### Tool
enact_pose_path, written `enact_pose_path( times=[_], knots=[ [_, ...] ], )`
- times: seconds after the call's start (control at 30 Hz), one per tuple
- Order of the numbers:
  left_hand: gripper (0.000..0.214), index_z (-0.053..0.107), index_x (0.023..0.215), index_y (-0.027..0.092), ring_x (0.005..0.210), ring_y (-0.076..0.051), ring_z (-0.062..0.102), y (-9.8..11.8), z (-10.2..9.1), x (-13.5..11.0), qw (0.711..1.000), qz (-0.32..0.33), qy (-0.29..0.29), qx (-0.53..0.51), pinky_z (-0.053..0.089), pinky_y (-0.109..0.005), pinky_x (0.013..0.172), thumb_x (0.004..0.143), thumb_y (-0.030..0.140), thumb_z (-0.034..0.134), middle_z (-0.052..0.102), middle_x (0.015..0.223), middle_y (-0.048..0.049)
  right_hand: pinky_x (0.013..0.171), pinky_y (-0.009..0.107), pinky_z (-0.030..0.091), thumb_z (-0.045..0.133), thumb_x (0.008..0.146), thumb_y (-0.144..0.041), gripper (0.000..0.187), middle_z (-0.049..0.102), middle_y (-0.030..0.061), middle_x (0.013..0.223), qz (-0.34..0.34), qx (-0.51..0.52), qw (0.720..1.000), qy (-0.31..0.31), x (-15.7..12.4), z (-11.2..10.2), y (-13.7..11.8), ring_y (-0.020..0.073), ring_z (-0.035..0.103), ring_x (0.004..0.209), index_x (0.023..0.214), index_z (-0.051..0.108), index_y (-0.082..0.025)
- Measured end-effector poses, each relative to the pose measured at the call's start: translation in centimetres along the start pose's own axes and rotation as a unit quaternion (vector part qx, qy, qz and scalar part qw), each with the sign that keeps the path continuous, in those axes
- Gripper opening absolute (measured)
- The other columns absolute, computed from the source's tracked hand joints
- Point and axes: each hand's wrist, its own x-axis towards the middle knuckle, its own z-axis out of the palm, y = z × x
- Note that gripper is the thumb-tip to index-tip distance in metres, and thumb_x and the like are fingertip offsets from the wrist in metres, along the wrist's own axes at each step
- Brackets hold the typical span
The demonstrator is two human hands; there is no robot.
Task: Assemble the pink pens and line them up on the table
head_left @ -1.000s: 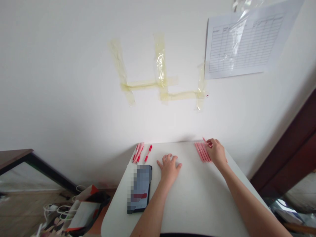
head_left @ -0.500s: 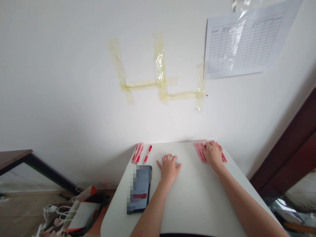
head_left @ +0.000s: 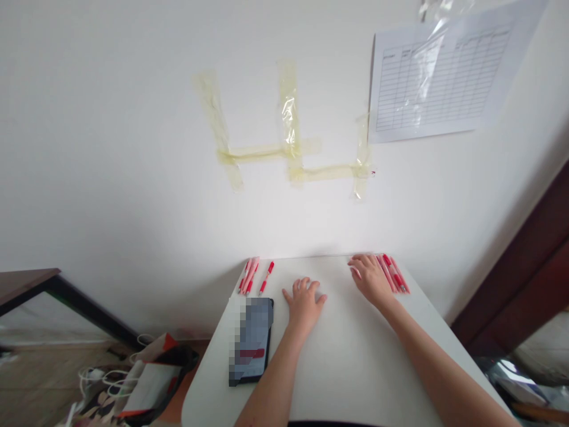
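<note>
My left hand (head_left: 304, 302) lies flat on the white table (head_left: 351, 362), fingers spread, holding nothing. My right hand (head_left: 370, 277) rests palm down near the table's far edge, fingers stretched over a row of pink and red pens (head_left: 393, 273); most of that row shows just right of the hand. A second small group of red pens (head_left: 253, 276) lies at the far left of the table, apart from both hands.
A dark tablet (head_left: 251, 340) lies at the table's left side, beside my left forearm. Tape strips (head_left: 288, 142) and a printed sheet (head_left: 440, 74) hang on the wall behind. A bag and cables (head_left: 133, 379) lie on the floor left of the table.
My right hand has put down the pen it held and moved left across the pen row, now lying flat. The left hand has not moved.
</note>
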Motion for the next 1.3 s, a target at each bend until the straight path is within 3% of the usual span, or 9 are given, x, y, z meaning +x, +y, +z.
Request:
enact_pose_path(
  times=[0.1,0.27,0.6,0.77,0.97,1.07,1.13,1.2,1.3],
  knots=[
    [0.035,0.062,0.127,0.037,0.144,-0.031,0.038,0.0,-0.3,0.0,1.0,0.004,-0.001,0.004,0.02,-0.077,0.115,0.093,0.042,0.056,0.053,0.15,-0.0042,0.102,0.045,0.048,0.044,0.098,-0.014,0.032,0.061,0.0106,0.133,-0.084,0.058,0.994,-0.045,-0.1,0.5,-1.9,0.0273,0.052,0.123,0.12,0.067,-0.02],
    [0.036,0.062,0.128,0.036,0.145,-0.031,0.039,-0.1,-0.8,0.0,1.0,0.009,-0.01,0.014,0.022,-0.076,0.115,0.093,0.041,0.057,0.053,0.151,-0.0044,0.108,0.047,0.046,0.046,0.097,-0.011,0.036,0.06,0.0086,0.14,-0.134,0.082,0.979,-0.127,-0.6,1.5,-4.1,0.0265,0.051,0.128,0.126,0.066,-0.021],
    [0.043,0.056,0.136,0.033,0.144,-0.029,0.043,0.2,-3.1,-0.6,0.992,0.049,-0.08,0.08,0.024,-0.07,0.118,0.093,0.036,0.055,0.049,0.155,-0.0054,0.103,0.041,0.048,0.046,0.101,-0.017,0.032,0.068,0.0105,0.126,-0.136,0.087,0.972,-0.171,-0.6,2.1,-4.1,0.0235,0.057,0.118,0.123,0.068,-0.019],
    [0.041,0.062,0.129,0.031,0.125,-0.03,0.06,0.0,-5.8,-0.5,0.982,0.046,-0.125,0.132,0.033,-0.065,0.113,0.089,0.04,0.061,0.065,0.137,-0.0066,0.102,0.041,0.048,0.045,0.101,-0.018,0.032,0.068,0.0099,0.126,-0.135,0.098,0.972,-0.168,-0.6,2.1,-4.1,0.0232,0.057,0.117,0.123,0.067,-0.02],
    [0.035,0.066,0.123,0.024,0.122,-0.031,0.059,-3.7,-8.9,2.0,0.972,-0.039,-0.039,0.227,0.041,-0.056,0.106,0.091,0.034,0.057,0.067,0.126,-0.0131,0.103,0.041,0.047,0.043,0.102,-0.018,0.031,0.068,0.0099,0.126,-0.134,0.107,0.971,-0.169,-0.6,1.9,-4.1,0.0236,0.056,0.119,0.12,0.068,-0.019],
    [0.029,0.071,0.115,0.026,0.131,-0.033,0.05,-5.8,-9.4,3.1,0.952,-0.103,0.0,0.287,0.026,-0.068,0.114,0.09,0.031,0.057,0.065,0.13,-0.0144,0.104,0.041,0.047,0.043,0.102,-0.018,0.031,0.068,0.01,0.126,-0.131,0.109,0.97,-0.171,-0.6,1.7,-4.3,0.0232,0.056,0.12,0.121,0.068,-0.02],
    [0.025,0.074,0.108,0.03,0.141,-0.034,0.038,-7.0,-9.3,3.4,0.941,-0.125,0.013,0.313,0.017,-0.075,0.115,0.09,0.029,0.056,0.054,0.147,-0.0113,0.104,0.042,0.047,0.044,0.102,-0.018,0.031,0.068,0.0099,0.127,-0.129,0.108,0.971,-0.17,-0.6,1.6,-4.3,0.0232,0.056,0.12,0.12,0.068,-0.02],
    [0.029,0.075,0.106,0.032,0.143,-0.033,0.035,-7.9,-9.0,3.6,0.939,-0.129,0.025,0.318,0.015,-0.077,0.114,0.091,0.025,0.051,0.041,0.16,-0.0062,0.104,0.042,0.047,0.044,0.101,-0.018,0.031,0.068,0.0097,0.126,-0.128,0.107,0.972,-0.168,-0.6,1.6,-4.4,0.0233,0.056,0.12,0.12,0.068,-0.02],
    [0.037,0.076,0.105,0.03,0.141,-0.032,0.037,-8.7,-8.6,3.5,0.942,-0.122,0.037,0.311,0.015,-0.079,0.114,0.093,0.019,0.043,0.036,0.163,-0.004,0.104,0.043,0.047,0.044,0.102,-0.017,0.031,0.068,0.0094,0.126,-0.128,0.105,0.972,-0.164,-0.6,1.6,-4.3,0.0236,0.057,0.12,0.12,0.068,-0.02]
  ],
)
